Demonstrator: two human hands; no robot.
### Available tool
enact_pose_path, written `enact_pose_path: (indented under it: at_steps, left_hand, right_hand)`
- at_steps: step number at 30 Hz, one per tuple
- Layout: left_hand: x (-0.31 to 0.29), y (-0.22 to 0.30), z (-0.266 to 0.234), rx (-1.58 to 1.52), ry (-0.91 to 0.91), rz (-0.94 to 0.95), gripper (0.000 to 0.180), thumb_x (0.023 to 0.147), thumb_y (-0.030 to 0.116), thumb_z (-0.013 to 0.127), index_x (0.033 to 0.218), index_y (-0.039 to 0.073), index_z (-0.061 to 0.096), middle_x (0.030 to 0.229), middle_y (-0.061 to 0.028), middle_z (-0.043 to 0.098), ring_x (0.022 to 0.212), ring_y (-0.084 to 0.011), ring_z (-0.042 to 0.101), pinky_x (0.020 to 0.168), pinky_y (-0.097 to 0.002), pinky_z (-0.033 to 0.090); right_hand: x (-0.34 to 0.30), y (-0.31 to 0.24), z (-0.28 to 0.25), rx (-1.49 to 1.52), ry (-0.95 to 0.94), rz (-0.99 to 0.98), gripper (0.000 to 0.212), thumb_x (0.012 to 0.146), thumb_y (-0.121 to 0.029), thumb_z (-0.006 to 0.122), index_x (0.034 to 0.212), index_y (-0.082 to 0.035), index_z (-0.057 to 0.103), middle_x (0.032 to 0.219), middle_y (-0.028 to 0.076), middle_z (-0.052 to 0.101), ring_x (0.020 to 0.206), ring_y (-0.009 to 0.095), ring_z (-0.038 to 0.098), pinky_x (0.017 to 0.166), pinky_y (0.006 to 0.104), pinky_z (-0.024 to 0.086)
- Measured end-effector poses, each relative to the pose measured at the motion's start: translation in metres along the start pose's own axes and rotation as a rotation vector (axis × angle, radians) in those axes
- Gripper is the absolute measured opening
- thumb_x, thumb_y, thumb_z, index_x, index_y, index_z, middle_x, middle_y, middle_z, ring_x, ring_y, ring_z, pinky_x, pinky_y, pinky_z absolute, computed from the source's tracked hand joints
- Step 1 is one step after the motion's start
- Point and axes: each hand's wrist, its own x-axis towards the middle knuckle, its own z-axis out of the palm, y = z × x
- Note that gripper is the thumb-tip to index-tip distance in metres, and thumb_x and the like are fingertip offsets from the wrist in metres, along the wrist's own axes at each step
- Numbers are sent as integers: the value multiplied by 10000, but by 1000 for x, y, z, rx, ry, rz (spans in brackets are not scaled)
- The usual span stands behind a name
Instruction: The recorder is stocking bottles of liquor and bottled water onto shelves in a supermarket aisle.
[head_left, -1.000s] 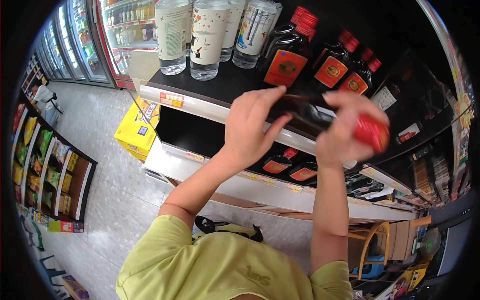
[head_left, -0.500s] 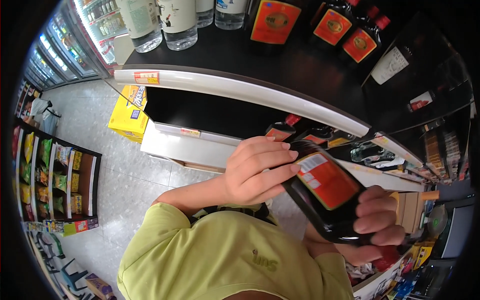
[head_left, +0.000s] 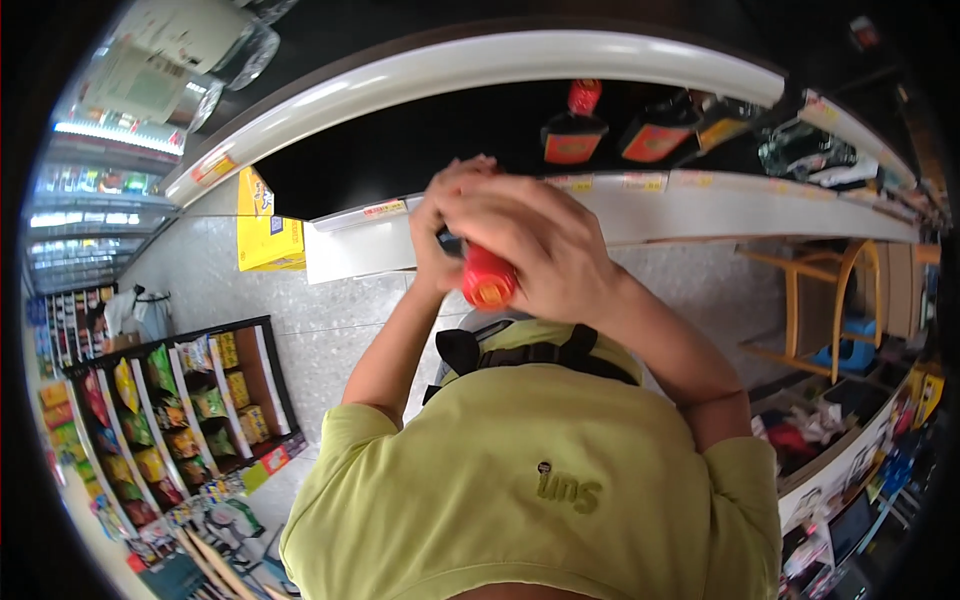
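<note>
My two hands are wrapped round a dark bottle with a red cap. It is held in front of the lower shelf, its cap facing up toward me. My left hand grips the far left side. My right hand covers the right side, and together they hide most of the bottle's body. Just beyond, a similar dark red-capped bottle with an orange-red label stands on the lower shelf. Another dark bottle with an orange-red label is to its right.
The upper shelf's white edge overhangs the lower shelf front. Clear bottles lie farther right. White-labelled bottles are at upper left, with a yellow box below. A snack rack stands left, a wooden chair right.
The bottle has moved left from the right side and turned from slanting, label showing, to cap-up between both hands. My view has shifted, bringing the lower shelf more into sight.
</note>
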Motion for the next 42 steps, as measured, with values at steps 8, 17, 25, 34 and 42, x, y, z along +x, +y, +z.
enact_pose_path:
  at_steps: [8, 17, 25, 34, 42]
  left_hand:
    - [31, -46, -27, 314, -50, 152, 504, 697, 117, 836, 1161, 64, 648, 1218, -130, 703, 1248, -267, 613, 1207, -486, 227]
    - [78, -83, -31, 437, 52, 6, 437, 712, -27, 838, 1116, 6, 672, 991, -80, 732, 976, -172, 689, 891, -280, 516]
    - [111, -107, -15, 209, -9, -199, 328, 739, -44, 850, 1012, 20, 680, 1000, -71, 741, 902, -128, 683, 863, -276, 536]
    - [159, -144, 3, -55, -22, -261, 397, 740, -56, 839, 1097, 34, 692, 1035, -50, 727, 980, -156, 664, 945, -306, 505]
    - [196, -171, 29, -305, -43, -372, 508, 799, -77, 766, 1265, 47, 607, 1173, -81, 672, 1055, -200, 658, 946, -354, 538]
  right_hand:
    - [-50, 6, -16, -153, 88, 238, 492, 777, -227, 805, 1203, -74, 613, 1201, 58, 675, 1121, 250, 616, 906, 369, 542]
    - [-107, 4, -38, -185, 111, 448, 386, 791, -156, 793, 1132, -57, 643, 1132, 76, 689, 1033, 265, 641, 873, 364, 540]
    - [-129, 0, -39, -203, 76, 558, 330, 826, -174, 770, 1103, -56, 635, 1108, 78, 686, 1026, 279, 639, 885, 376, 532]
    - [-145, -2, -44, -201, 78, 640, 299, 838, -171, 756, 1078, -45, 630, 1087, 101, 686, 1012, 291, 639, 865, 390, 541]
    - [-159, -4, -50, -225, 69, 683, 301, 835, -161, 759, 1080, -47, 628, 1078, 105, 682, 1007, 296, 641, 860, 398, 543]
